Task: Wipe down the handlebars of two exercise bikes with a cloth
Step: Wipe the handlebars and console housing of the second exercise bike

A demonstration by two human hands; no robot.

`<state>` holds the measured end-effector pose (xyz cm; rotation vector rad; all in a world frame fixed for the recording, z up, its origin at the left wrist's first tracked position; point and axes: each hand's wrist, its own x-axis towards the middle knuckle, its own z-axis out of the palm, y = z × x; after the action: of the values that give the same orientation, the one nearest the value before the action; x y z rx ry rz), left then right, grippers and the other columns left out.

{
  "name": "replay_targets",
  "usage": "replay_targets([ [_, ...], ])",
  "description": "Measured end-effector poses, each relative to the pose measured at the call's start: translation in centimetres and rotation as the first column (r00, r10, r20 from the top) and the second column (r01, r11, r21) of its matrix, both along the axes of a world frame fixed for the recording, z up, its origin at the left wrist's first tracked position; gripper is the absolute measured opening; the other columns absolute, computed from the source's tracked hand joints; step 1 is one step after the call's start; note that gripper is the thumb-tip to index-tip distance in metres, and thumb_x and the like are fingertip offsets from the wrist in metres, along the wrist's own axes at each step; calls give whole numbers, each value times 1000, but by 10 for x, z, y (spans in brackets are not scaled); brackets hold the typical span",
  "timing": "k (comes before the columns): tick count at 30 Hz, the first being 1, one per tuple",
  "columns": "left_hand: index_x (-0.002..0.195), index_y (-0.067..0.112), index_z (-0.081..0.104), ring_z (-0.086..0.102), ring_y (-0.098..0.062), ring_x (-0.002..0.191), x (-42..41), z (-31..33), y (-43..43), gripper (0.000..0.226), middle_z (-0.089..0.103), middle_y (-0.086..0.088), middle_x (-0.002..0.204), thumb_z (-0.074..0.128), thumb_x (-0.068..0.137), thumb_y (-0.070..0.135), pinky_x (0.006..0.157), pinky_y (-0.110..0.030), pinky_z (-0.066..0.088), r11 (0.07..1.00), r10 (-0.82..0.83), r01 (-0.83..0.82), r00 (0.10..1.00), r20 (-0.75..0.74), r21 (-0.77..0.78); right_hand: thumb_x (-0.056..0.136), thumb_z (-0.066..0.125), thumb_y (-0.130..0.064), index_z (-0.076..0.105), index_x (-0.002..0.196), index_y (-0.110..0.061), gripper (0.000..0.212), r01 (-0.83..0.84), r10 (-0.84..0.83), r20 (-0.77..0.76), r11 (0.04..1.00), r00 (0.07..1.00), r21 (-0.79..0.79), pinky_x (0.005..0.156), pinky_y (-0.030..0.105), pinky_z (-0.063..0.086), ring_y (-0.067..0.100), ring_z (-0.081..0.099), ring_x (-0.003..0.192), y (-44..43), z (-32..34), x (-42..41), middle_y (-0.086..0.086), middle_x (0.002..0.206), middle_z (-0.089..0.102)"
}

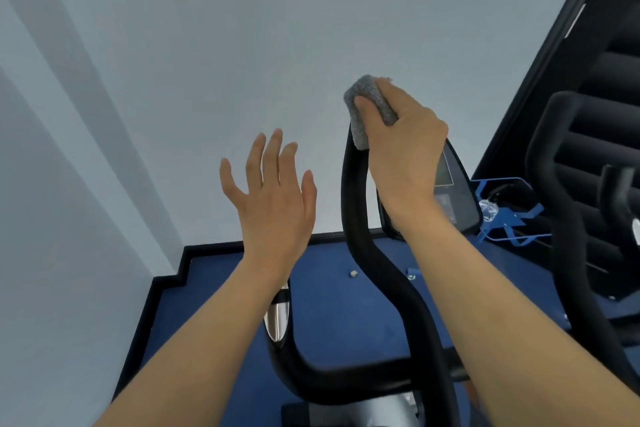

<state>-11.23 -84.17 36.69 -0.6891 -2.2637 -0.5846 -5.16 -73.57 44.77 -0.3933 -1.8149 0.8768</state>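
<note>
To the right of the near handlebar [367,253] stood a dark console [464,198], partly hidden behind the right wrist. Further right was a blue wire holder [512,218], and beyond that the second bike's handlebar [568,246] in front of a dark slatted panel [616,87]. Below the near handlebar lay blue flooring [329,308] with a small pale object [353,274] on it. A white wall [207,45] rose behind.

The right hand [405,149] gripped the grey cloth [365,88] over the handlebar's upper tip, with the fingers curled round it and the thumb pressed across the front. The cloth covered the tip and hung a little way down the tube. The left hand [273,194] was raised to the left of the handlebar, well clear of it. Its fingers were straight and slightly spread, with the back of the hand towards the camera, and it touched nothing.

The handlebar was a thick black tube with a matte, padded look. It bent in an S-curve down to a U-shaped crossbar. A polished chrome piece [277,322] showed just left of that bend. The cloth looked coarse and fuzzy and was bunched into a rounded lump.
</note>
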Motion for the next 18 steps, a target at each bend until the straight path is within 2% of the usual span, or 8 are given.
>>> replay_targets([
  [2,124,10,49,34,-27,133,-2,-1,2,38,43,-8,141,34,95,28,107,-57,13,1000,12,-12,1000,-16,-4,90,58,-13,66,104,-8,17,-23,23,-2,998,1000,51,74,-3,35,-9,48,85,2,-6,-4,-11,89,58],
  [6,123,9,51,37,-27,132,-3,-1,2,38,45,-9,139,34,95,28,107,-57,15,1000,11,-12,999,-31,-17,89,59,-13,68,93,-6,12,-7,7,-45,1000,999,6,65,-3,36,-3,52,72,3,-10,-8,1,81,69],
  [8,123,8,51,37,-27,132,-2,-1,2,39,45,-10,139,34,95,28,107,-57,15,1000,6,-6,1000,-21,0,89,59,-10,67,100,-4,15,-3,4,-46,1000,999,20,74,-3,37,-7,52,83,1,-11,-7,-4,93,67],
  [10,123,8,51,37,-27,132,-3,0,2,39,45,-10,139,34,95,28,107,-57,14,1000,-8,8,1000,-14,13,88,59,-8,64,111,-7,23,-28,28,-14,999,999,41,91,8,41,0,57,101,2,-15,-4,-2,111,65],
  [12,123,8,51,37,-27,131,-4,0,2,39,46,-10,139,33,95,28,107,-57,14,1000,-8,8,1000,-10,24,86,62,-6,63,115,-9,29,-51,46,-65,995,997,-83,96,13,40,0,56,108,0,-17,-4,2,120,62],
  [14,122,8,52,38,-28,131,-5,-1,3,39,46,-10,138,34,94,28,107,-57,15,1000,2,-2,1000,-9,26,86,62,-5,62,116,-9,30,-26,9,-108,987,994,-158,86,3,39,-14,55,95,-7,-20,-5,-4,114,60],
  [16,123,7,51,38,-28,131,-3,0,3,39,45,-11,139,35,94,28,107,-57,14,1000,4,-4,1000,8,15,87,61,-8,62,116,-12,30,26,-31,-31,987,999,-157,81,7,40,-8,52,84,-17,-32,0,-5,99,60],
  [18,125,7,49,34,-27,133,-1,3,2,40,42,-11,141,37,93,28,107,-57,12,1000,0,0,999,43,14,88,60,-8,62,117,-11,30,3,9,54,976,998,-216,86,16,45,1,52,87,-23,-42,12,4,102,67],
])
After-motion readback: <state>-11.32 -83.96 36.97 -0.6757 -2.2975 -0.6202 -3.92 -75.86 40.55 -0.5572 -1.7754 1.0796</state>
